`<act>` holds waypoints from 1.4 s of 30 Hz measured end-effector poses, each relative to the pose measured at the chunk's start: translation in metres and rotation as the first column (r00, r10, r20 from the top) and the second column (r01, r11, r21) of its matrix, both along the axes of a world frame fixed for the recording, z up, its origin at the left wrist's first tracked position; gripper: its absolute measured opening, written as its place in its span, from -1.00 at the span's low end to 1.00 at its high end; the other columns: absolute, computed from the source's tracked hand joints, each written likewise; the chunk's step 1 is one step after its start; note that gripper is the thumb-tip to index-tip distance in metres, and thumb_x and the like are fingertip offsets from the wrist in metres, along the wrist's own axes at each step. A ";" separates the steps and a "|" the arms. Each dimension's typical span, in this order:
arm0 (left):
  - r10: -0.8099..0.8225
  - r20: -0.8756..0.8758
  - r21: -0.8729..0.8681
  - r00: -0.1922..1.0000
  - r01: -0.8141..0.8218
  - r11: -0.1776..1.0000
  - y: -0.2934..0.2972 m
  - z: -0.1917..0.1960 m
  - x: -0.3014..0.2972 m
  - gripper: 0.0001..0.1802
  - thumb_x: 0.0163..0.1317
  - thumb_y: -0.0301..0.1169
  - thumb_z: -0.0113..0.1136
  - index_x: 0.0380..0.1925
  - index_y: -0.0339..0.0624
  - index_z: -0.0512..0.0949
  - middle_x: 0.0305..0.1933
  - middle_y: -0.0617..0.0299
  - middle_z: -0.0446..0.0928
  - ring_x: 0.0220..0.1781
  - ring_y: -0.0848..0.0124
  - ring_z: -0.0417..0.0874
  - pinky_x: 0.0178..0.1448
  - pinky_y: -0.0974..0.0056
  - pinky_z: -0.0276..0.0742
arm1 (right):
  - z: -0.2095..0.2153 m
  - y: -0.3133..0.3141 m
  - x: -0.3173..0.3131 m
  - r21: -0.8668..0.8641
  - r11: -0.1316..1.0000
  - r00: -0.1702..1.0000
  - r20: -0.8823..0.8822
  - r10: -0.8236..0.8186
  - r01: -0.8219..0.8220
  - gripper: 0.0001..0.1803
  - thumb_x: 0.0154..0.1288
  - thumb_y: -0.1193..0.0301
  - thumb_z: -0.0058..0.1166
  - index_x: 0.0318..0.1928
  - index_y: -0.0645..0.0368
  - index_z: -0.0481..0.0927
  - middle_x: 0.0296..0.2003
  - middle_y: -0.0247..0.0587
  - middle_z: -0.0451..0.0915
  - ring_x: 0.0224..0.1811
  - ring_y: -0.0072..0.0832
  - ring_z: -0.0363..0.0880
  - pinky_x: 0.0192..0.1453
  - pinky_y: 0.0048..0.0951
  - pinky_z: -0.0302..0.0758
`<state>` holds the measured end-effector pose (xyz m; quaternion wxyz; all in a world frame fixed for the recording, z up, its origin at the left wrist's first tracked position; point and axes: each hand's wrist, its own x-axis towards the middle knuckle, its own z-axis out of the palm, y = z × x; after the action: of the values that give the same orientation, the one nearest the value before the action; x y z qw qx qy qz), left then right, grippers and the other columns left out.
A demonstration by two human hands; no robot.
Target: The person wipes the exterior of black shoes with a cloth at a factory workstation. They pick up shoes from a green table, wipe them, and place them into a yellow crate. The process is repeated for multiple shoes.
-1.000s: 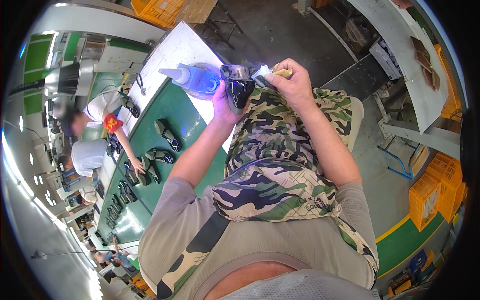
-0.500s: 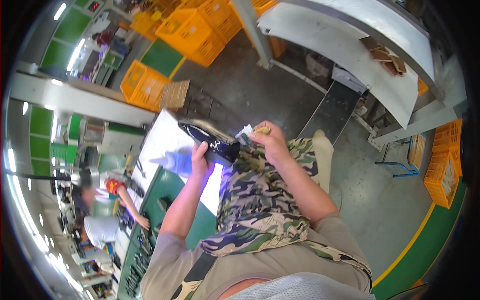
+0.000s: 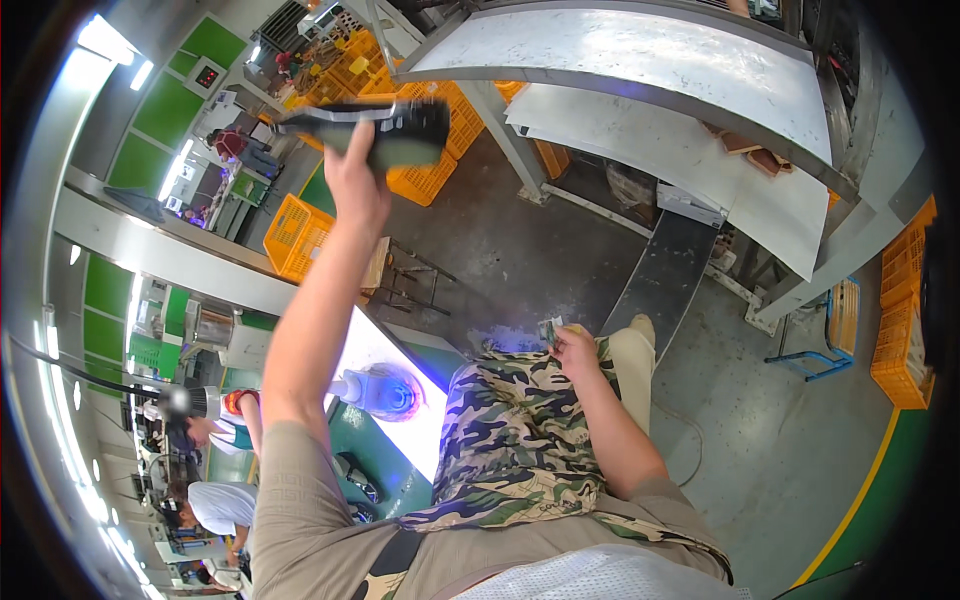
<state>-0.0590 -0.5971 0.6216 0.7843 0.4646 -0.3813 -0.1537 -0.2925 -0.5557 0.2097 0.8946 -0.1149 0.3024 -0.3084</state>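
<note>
High over the far left side, my left hand (image 3: 355, 185) grips a glossy black shoe (image 3: 418, 122), blurred by motion. Down by the camouflage apron (image 3: 520, 420) on my lap, my right hand (image 3: 577, 352) pinches a small crumpled piece (image 3: 550, 329), whitish and dark green; its kind is hard to make out. A clear bluish squeeze bottle (image 3: 385, 393) stands on the brightly lit white tabletop (image 3: 425, 440) to my left. Close to my left upper arm, a dark shoe (image 3: 357, 476) lies on the green surface (image 3: 400, 490).
Yellow crates (image 3: 295, 238) are stacked at the far left, near a metal-legged stool (image 3: 410, 280). A metal rack (image 3: 640, 45) with pale shelves spans the far right. A blue-framed stand (image 3: 815, 340) and more crates (image 3: 900, 330) are at right. Co-workers (image 3: 215, 505) sit along the left.
My left hand has swung the shoe up and away to the far left, off my lap. The right hand has dropped lower and slightly right, still holding the small piece. My view has shifted.
</note>
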 end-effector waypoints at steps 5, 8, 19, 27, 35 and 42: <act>-0.013 0.326 0.028 0.945 0.005 1.000 -0.097 0.069 0.020 -0.51 0.11 -0.49 0.45 0.01 -0.33 0.44 -0.07 0.11 0.60 -0.08 0.27 0.69 -0.06 0.19 0.69 | -0.006 -0.007 0.010 -0.032 0.999 1.000 -0.018 -0.004 0.003 -0.83 0.22 0.49 0.25 -0.30 0.08 0.48 -0.41 -0.31 0.57 -0.41 -0.48 0.54 -0.32 -0.34 0.51; 0.082 0.626 0.077 0.776 -0.166 0.983 -0.133 0.096 -0.004 -0.29 0.08 -0.32 0.45 0.21 -0.41 0.43 0.01 -0.13 0.63 0.03 0.09 0.68 0.13 0.19 0.57 | -0.009 -0.007 0.014 -0.050 0.998 1.000 -0.001 0.027 -0.027 -0.84 0.23 0.51 0.24 -0.31 0.09 0.48 -0.42 -0.32 0.57 -0.41 -0.48 0.54 -0.31 -0.33 0.52; 0.083 0.963 0.108 0.256 -0.651 0.751 -0.213 0.075 -0.007 -0.37 -0.16 -0.03 0.45 -0.07 -0.16 0.70 -0.12 -0.10 0.69 -0.02 0.07 0.71 0.13 0.15 0.58 | -0.009 -0.004 0.019 -0.113 0.993 0.998 0.053 0.039 -0.032 -0.85 0.24 0.55 0.19 -0.26 0.12 0.47 -0.42 -0.32 0.53 -0.41 -0.50 0.51 -0.31 -0.32 0.53; 0.010 0.823 0.200 0.568 -0.306 0.931 -0.081 -0.048 -0.071 -0.55 0.03 -0.32 0.38 -0.07 -0.28 0.57 -0.06 -0.06 0.63 -0.05 0.06 0.68 0.04 0.12 0.61 | -0.038 -0.010 0.016 -0.152 0.988 1.000 0.001 -0.013 0.013 -0.91 0.29 0.49 0.18 -0.26 0.09 0.52 -0.45 -0.31 0.52 -0.39 -0.42 0.54 -0.30 -0.27 0.53; 0.045 0.361 0.610 0.932 -0.272 0.744 0.342 -0.277 -0.068 -0.58 0.16 -0.49 0.34 0.05 -0.36 0.58 -0.05 0.05 0.68 -0.05 0.35 0.72 0.05 0.26 0.64 | -0.069 -0.010 0.005 -0.109 0.975 0.981 -0.043 0.190 -0.193 -0.87 0.38 0.37 0.12 -0.20 0.17 0.58 -0.35 -0.21 0.63 -0.26 -0.28 0.62 -0.20 -0.26 0.50; 0.617 0.432 0.886 0.658 -0.437 -0.154 0.640 -0.413 -0.033 -0.27 -0.13 -0.13 0.51 0.08 -0.24 0.59 0.06 -0.05 0.65 0.10 0.13 0.68 0.20 0.16 0.55 | -0.062 -0.014 0.002 -0.023 0.968 0.947 -0.216 0.239 -0.250 -0.85 0.35 0.30 0.18 -0.18 0.08 0.61 -0.31 -0.33 0.64 -0.18 -0.29 0.62 -0.10 -0.18 0.45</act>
<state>-0.0922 0.0432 0.2091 0.2986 0.9478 0.0964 -0.0567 -0.2905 -0.5695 0.1477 0.8854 -0.2061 0.3714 -0.1887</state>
